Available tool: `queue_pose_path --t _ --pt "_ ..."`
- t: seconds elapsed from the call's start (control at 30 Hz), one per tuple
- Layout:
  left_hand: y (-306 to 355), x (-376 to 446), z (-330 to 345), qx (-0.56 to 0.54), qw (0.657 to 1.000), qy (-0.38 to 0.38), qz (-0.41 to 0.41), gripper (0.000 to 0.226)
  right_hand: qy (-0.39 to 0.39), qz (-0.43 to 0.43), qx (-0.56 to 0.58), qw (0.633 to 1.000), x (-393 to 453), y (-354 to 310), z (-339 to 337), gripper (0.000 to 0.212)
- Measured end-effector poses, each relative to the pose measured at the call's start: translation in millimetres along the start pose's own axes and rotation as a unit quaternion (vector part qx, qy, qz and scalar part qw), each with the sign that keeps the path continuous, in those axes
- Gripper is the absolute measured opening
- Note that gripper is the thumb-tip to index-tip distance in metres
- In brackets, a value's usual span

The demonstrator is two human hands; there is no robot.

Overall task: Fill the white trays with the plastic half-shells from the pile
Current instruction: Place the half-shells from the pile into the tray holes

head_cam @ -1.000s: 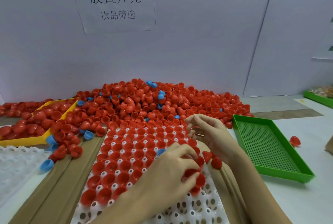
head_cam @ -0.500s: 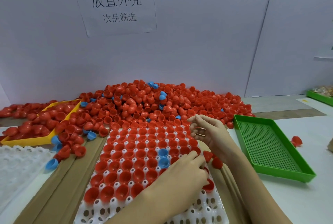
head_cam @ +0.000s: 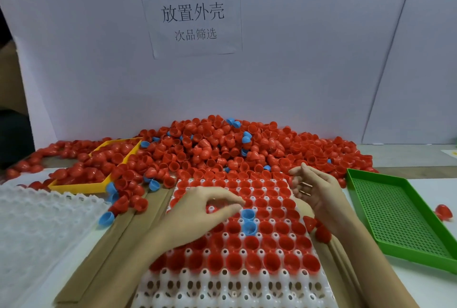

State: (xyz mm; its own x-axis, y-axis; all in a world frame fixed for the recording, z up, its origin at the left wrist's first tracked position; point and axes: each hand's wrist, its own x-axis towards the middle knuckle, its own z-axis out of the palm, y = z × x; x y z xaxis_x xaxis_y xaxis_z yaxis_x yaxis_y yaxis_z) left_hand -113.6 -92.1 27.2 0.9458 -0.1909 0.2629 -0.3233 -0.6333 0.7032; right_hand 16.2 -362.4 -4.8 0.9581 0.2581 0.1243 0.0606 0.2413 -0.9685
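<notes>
A white tray (head_cam: 222,290) with round pockets lies in front of me. Most pockets hold red half-shells (head_cam: 272,208), open side up, and two blue half-shells (head_cam: 248,221) sit in the middle. The nearest rows are bare. Behind the tray a big pile of red half-shells (head_cam: 222,149) with a few blue ones spreads along the wall. My left hand (head_cam: 205,208) hovers over the tray's left middle with loosely curved fingers, nothing visible in it. My right hand (head_cam: 314,189) is at the tray's far right corner, palm turned left, fingers relaxed, holding nothing.
A yellow tray (head_cam: 81,187) full of red shells sits at the far left. A stack of translucent white trays (head_cam: 37,221) lies at the near left. A green perforated tray (head_cam: 400,216) lies on the right. Two loose red shells (head_cam: 319,229) lie beside the white tray's right edge.
My left hand left the tray's near right corner, where it held red shells, and moved to the left middle without them. More red shells now sit in that corner. The right hand opened slightly.
</notes>
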Motion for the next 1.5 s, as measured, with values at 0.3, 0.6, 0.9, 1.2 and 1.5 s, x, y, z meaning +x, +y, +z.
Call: queue_pose_path --t 0.3,0.6,0.9,1.2,1.5 --pt "-140.0 19.1 -65.1 0.278 0.914 0.197 -0.22 0.038 0.01 0.012 -0.011 1.0 -1.1 0.7 3.1 0.034" --pt "-156.3 17.5 -57.3 0.34 0.906 0.199 -0.153 0.03 0.011 0.008 -0.024 1.0 1.2 0.7 4.1 0.034" --pt "-141.3 11.4 -61.1 0.307 0.906 0.267 -0.119 0.028 0.007 0.009 -0.017 1.0 -1.6 -0.4 6.8 0.035" --pt "-88.2 9.0 -54.1 0.047 0.948 0.314 -0.029 0.041 0.0 0.011 -0.036 0.999 -1.6 2.5 7.3 0.034" --pt "-28.3 7.2 -6.2 -0.156 0.983 0.077 0.056 0.039 -0.208 -0.068 -0.211 0.953 -23.5 -10.8 29.4 0.035"
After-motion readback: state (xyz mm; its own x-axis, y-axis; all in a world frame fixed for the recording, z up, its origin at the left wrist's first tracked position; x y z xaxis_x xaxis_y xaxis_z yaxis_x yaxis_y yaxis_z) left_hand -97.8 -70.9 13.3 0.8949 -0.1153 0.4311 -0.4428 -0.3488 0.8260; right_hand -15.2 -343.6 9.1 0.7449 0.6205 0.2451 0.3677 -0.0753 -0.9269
